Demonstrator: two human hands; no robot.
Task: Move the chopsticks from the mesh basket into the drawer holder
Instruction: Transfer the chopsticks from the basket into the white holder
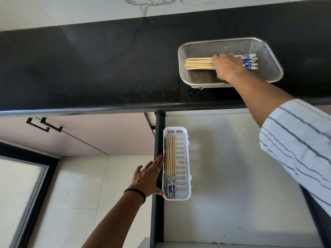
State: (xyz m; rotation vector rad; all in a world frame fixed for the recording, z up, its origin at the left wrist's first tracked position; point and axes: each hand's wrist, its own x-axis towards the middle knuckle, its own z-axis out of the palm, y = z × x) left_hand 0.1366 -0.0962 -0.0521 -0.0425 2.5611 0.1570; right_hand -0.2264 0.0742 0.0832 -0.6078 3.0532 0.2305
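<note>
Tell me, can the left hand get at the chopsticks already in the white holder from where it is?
Probably yes. The left hand rests with straight fingers against the outer left wall of the white holder, and the chopsticks in the holder lie just inside that wall, uncovered from above.

One metal mesh basket (268,56) sits on the one black countertop (89,68), at about two o'clock. In it lies one bundle of chopsticks (198,63); roughly six or seven pale shafts show, though the exact count cannot be told. One white slotted holder (182,158) sits in the one open drawer (232,176) near six o'clock, holding about five or six more chopsticks (170,158). Two hands are in view: the right hand (227,68) and the left hand (146,178). Two black cabinet handles (44,124) show at nine o'clock. One black band (136,192) circles the left wrist.
</note>
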